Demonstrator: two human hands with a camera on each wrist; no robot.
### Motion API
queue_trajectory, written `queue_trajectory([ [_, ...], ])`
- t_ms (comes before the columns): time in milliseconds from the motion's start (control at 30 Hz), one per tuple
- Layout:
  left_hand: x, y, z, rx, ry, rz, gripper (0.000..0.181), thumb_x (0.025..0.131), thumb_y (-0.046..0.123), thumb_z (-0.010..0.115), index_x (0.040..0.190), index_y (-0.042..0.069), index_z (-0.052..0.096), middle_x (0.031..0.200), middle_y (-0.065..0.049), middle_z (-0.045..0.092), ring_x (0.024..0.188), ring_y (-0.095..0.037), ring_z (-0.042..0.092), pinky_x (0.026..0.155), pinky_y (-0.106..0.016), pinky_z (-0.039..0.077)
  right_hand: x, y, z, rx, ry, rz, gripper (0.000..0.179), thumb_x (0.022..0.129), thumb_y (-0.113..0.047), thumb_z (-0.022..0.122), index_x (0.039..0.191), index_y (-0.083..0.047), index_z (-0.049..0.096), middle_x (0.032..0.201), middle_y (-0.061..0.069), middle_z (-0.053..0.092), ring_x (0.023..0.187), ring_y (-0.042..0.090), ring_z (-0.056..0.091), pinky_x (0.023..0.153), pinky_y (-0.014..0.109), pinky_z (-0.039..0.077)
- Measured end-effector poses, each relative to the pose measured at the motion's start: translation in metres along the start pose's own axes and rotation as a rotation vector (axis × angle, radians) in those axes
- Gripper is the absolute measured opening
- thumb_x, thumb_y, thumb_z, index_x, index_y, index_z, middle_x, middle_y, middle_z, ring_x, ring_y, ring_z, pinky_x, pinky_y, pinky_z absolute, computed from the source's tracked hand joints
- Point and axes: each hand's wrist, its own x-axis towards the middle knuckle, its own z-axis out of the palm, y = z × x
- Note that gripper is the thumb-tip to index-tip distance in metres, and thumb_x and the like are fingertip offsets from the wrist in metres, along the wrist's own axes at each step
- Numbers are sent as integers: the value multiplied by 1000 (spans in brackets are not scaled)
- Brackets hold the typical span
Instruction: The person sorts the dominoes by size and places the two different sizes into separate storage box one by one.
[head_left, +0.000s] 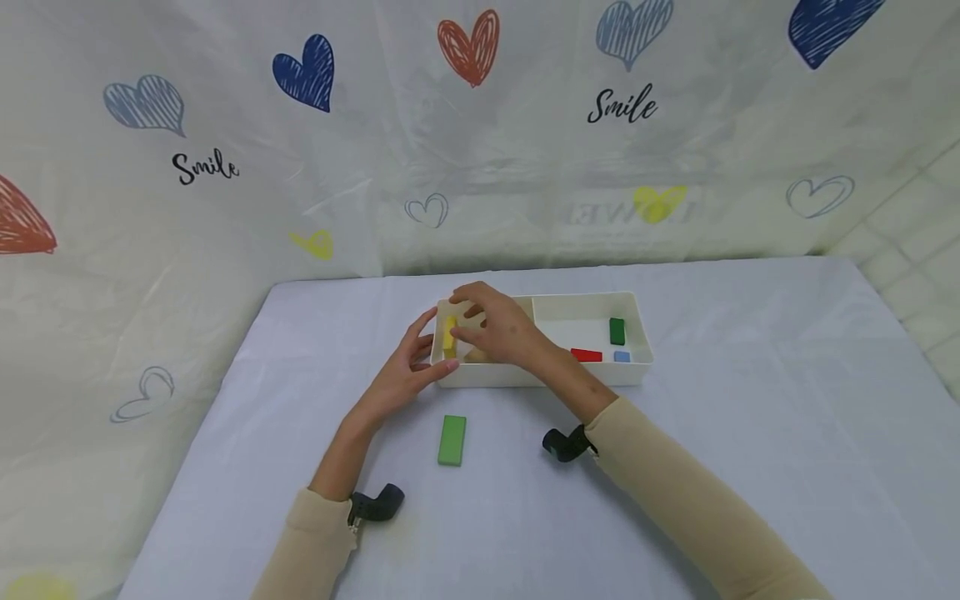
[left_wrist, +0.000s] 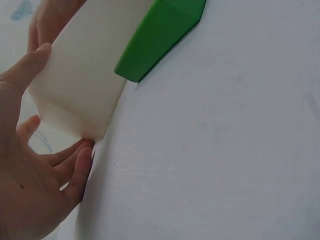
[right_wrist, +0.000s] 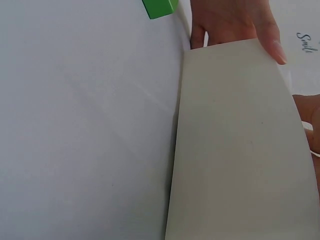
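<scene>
A long white box (head_left: 468,377) with a divider stands on the table. My left hand (head_left: 401,371) grips its left end, thumb at the front rim and fingers along the end wall; the left wrist view shows this hand (left_wrist: 40,175) around the box corner. Over the left compartment reaches my right hand (head_left: 498,327), fingers bent down inside. Its thumb tip overlaps a yellow block (head_left: 449,343) beside the left wall; I cannot tell whether it pinches the block. Part of a tan piece (head_left: 476,356) shows under this hand. In the right wrist view, the box's front wall (right_wrist: 235,140) hides the right fingertips.
A light green block (head_left: 452,440) lies on the white-covered table (head_left: 480,517) in front of the box. The right compartment holds a dark green block (head_left: 617,331), a red block (head_left: 587,355) and a small blue block (head_left: 622,357). Behind hangs a heart-printed curtain (head_left: 517,150).
</scene>
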Motion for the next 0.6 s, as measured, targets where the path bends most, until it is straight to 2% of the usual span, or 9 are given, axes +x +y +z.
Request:
queue_trajectory([
  [233,0,-1,2,32,16,-15,85,96,47,73,159,57,17,165,-6,39,153,-27,41,118,-56,40,-7,0,-5,28,-8,-37,50,95,-19,78,140,-12,59,145,6,56,123,32,68,100,48,57],
  [600,0,0,3,29,9,-19,86,95,47,73,159,58,17,166,-8,38,153,-30,41,118,-58,40,-25,-5,-10,44,53,-54,41,94,-18,78,133,-10,65,132,9,61,114,26,70,97,46,59],
])
